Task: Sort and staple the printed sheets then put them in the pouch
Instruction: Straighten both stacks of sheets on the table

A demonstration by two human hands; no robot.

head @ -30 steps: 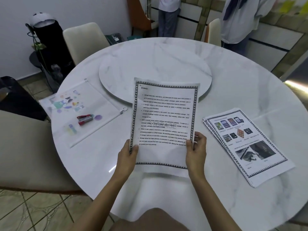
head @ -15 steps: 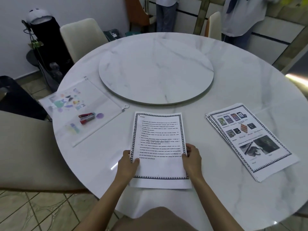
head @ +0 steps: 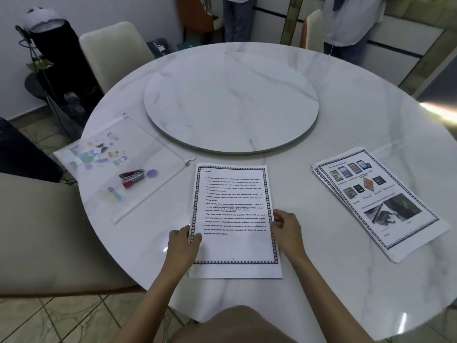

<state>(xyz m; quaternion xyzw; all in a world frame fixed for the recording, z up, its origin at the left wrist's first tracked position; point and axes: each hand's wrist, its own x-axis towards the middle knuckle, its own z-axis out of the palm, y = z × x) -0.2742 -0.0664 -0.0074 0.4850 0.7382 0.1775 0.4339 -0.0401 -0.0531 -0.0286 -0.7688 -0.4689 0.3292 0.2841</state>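
- Broadly, a round white marble table [head: 346, 125] fills the view, with a person seated at its near edge.
- A round marble turntable [head: 230, 102] sits on the middle of the table.
- A clear zip pouch [head: 148, 144] lies flat on the left side of the table, with its far-left corner hanging past the rim. Small coloured shapes show across it.
- A stack of picture sheets [head: 376, 199] lies on the right side, slightly fanned and angled, well apart from the pouch.
- The text sheets [head: 233, 194] lie flat in front of the person, between the pouch and the picture sheets and outside the pouch.
- The left hand [head: 181, 243] pinches the left edge of the text sheets, thumb on top.
- The right hand [head: 286, 226] holds their right edge, fingers curled at the margin.
- A red stapler [head: 131, 178] rests within the pouch's outline. I cannot tell whether it is inside the pouch or on top of it.
- The zip ring [head: 191, 158] sits at the pouch corner, just beside the top-left corner of the text sheets.
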